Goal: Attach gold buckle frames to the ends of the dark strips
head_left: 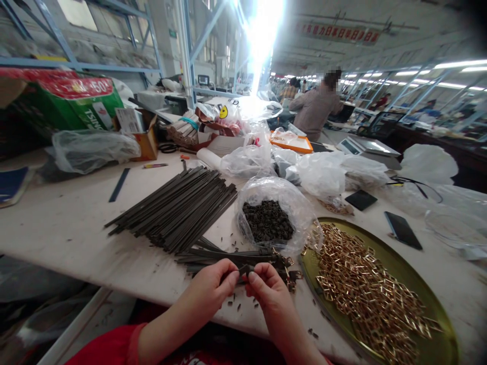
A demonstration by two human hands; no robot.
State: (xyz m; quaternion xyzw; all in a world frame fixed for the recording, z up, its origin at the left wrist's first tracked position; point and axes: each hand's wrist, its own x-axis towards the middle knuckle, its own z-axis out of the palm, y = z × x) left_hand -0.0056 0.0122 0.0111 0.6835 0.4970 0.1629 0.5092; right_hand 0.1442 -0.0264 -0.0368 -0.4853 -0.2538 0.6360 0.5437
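My left hand [223, 278] pinches the end of a dark strap [243, 270] between thumb and forefinger. Close beside it, my right hand [266, 284] is closed at the same spot, its thumb and finger on a small dark piece, perhaps a strap loop, too small to make out. Under and behind both hands lies a bunch of dark straps [205, 254] with gold buckles [289, 261] at their right ends. A large pile of plain dark straps [178, 208] spreads to the left. Beyond my hands, a clear plastic bag [304, 213] holds many small black loops [268, 221].
A gold oval tray [443, 317] heaped with gold buckles [365, 284] stands at right. Past it lie a phone [403, 230] and a black flat object [361, 199]. Plastic bags [323, 172], a cardboard box [148, 139] and a scale [367, 149] line the back. A person [315, 109] is beyond.
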